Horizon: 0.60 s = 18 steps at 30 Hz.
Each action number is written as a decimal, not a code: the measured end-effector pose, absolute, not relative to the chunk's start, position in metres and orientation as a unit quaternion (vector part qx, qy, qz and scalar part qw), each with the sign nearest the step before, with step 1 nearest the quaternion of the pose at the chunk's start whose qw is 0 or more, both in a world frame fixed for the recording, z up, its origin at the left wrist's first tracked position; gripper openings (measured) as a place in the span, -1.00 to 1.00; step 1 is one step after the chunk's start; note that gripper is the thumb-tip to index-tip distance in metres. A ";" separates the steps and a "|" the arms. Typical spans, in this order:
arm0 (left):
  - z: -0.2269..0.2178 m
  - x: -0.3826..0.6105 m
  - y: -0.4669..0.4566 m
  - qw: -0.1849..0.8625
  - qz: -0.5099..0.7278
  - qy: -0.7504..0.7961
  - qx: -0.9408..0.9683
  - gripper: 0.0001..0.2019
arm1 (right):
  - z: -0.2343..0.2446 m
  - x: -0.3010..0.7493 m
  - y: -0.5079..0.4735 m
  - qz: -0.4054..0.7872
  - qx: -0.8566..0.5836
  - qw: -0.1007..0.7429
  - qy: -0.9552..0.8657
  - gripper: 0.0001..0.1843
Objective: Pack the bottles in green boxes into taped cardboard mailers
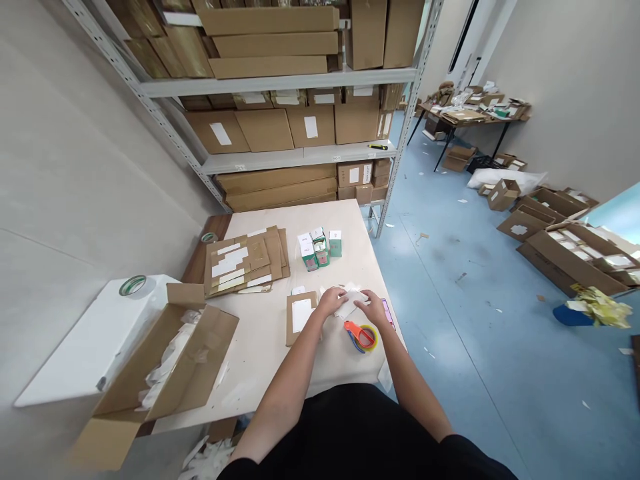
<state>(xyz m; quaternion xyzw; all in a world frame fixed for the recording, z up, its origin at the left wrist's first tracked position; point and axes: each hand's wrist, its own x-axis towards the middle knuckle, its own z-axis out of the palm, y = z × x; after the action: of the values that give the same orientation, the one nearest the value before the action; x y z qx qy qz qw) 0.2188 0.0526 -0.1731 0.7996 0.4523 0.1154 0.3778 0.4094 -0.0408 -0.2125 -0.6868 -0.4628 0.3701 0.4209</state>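
Both hands are at a white, crinkled sheet of wrapping (351,303) near the right side of the table. My left hand (332,301) grips its left edge with bent fingers. At its right edge, my right hand (372,307) pinches it between thumb and fingers. Whether something lies inside the wrapping I cannot tell. Just below the hands are an orange tape dispenser (354,328) and a yellow tape roll (371,335). A small cardboard box with a white label (301,316) sits left of my left hand. Beyond the hands stand several green-and-white small boxes (335,244).
Flattened cardboard (240,261) is stacked on the table's left. An open carton (200,353) with white wrapping stands at lower left. A phone (388,313) lies by the right edge. Behind the table rises a metal shelf (280,83) of boxes. More cartons (565,260) cover the floor at right.
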 end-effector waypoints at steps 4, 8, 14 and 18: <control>-0.157 0.206 0.057 0.406 0.106 0.457 0.784 -0.79 | -0.215 0.415 -0.045 0.403 -0.679 0.431 -0.437 -0.34; -0.147 0.197 0.060 0.408 0.124 0.442 0.789 -0.77 | -0.214 0.416 -0.045 0.540 -0.637 0.423 -0.352 -0.65; -0.151 0.200 0.053 0.390 0.134 0.410 0.814 -0.68 | -0.214 0.399 -0.035 0.630 -0.533 0.503 -0.257 -0.49; -0.149 0.197 0.048 0.410 0.073 0.411 0.811 -0.67 | -0.212 0.402 -0.026 0.590 -0.489 0.602 -0.227 -0.58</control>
<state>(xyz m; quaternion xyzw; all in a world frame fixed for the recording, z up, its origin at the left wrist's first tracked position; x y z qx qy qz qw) 0.1970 0.0478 -0.1487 0.8108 0.4110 0.0733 0.4103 0.4022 -0.0262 -0.2125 -0.4890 -0.2267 0.5896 0.6015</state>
